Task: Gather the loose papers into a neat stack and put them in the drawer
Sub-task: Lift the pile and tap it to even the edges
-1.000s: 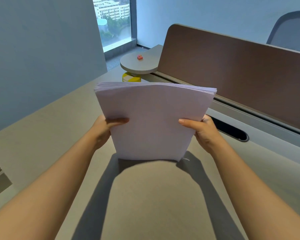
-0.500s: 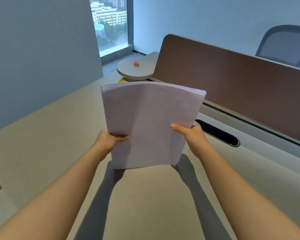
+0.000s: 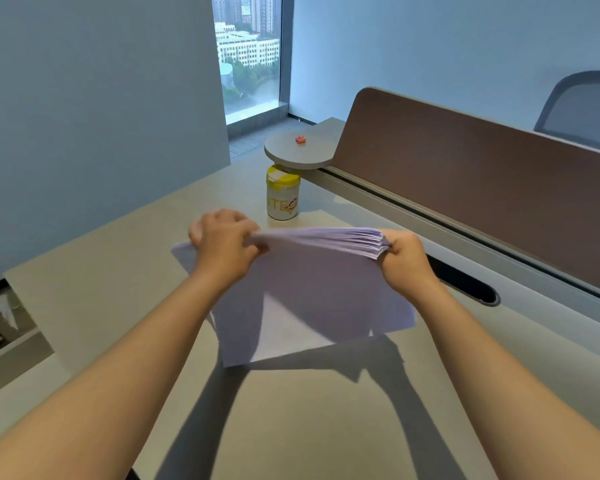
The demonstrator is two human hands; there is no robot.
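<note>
A thick stack of white papers (image 3: pixel 319 289) hangs over the beige desk (image 3: pixel 101 271), gripped along its top edge and drooping toward me. My left hand (image 3: pixel 226 244) pinches the top left part of the stack, and my right hand (image 3: pixel 404 259) clamps its top right corner, where the sheet edges fan slightly. The lower sheets splay apart near the desk surface. An open drawer (image 3: pixel 0 317) shows at the far left edge, below desk level, with something pale inside.
A white canister with a yellow lid (image 3: pixel 283 194) stands on the desk beyond the papers, under a round grey shelf (image 3: pixel 300 152) holding a small pink object (image 3: pixel 300 139). A brown partition (image 3: pixel 482 188) and a cable slot (image 3: pixel 465 282) lie to the right.
The stack was held upright by its sides, facing me. Both hands have shifted to its top edge and tipped it down and away, so the canister now shows behind it.
</note>
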